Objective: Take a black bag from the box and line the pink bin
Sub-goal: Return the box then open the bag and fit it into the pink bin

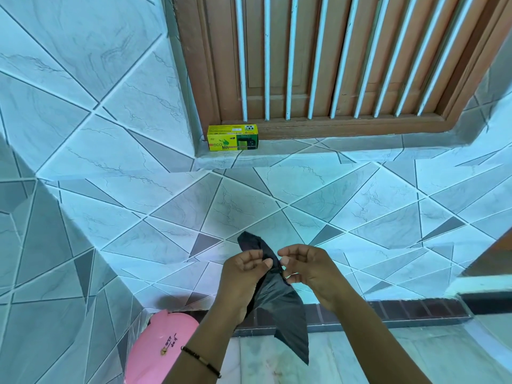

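Bag's out of the box [233,138], which sits far off on the window ledge. My left hand [243,268] and right hand [306,266] both pinch the still-folded black bag [279,306], so opening it and lining the pink bin [159,347], near left, is all left I reckon.

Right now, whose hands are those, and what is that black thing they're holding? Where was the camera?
The camera sits on a person's head, looking forward and down, so you see their own two hands. The left hand and the right hand both pinch a crumpled black bag, which hangs down between them. The yellow and green box stands on the tiled ledge below a wooden window. Down by the wall, at the bottom left, is the pink bin with its lid on. The bag is not in it yet.
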